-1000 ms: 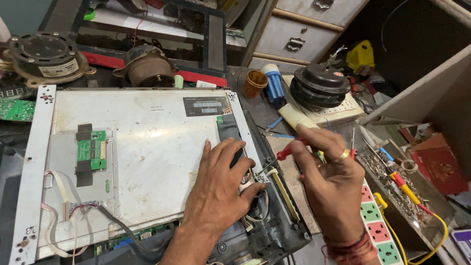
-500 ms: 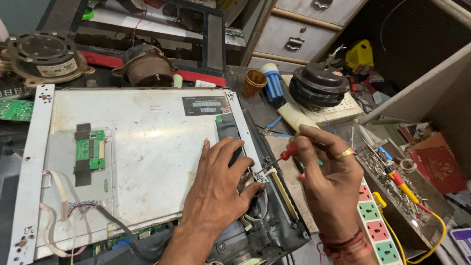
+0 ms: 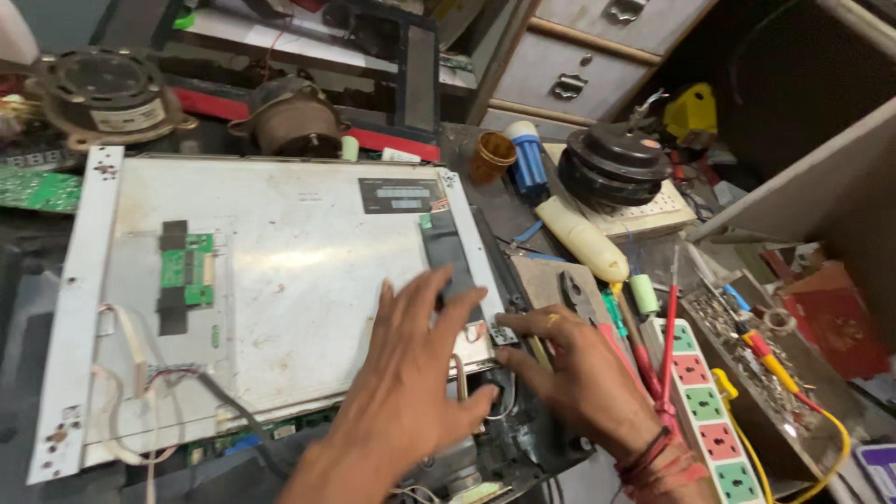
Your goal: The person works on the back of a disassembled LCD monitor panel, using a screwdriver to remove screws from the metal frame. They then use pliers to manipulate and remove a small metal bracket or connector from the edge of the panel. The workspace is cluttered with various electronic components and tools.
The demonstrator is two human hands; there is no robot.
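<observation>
Both hands have changed since the earlier frames: the right hand, which held a red screwdriver up off the bench, has dropped to the panel's right edge, and the screwdriver now lies just beside it near the power strip.

Panel lies flat, its long axis running left to right, mostly left of and ahead of both hands. Left hand rests on its lower right part, fingers spread wide, holding nothing. Right hand's fingertips pinch or press at a small connector on that edge; whether it grips it I cannot tell. Right is nearer to it.
</observation>
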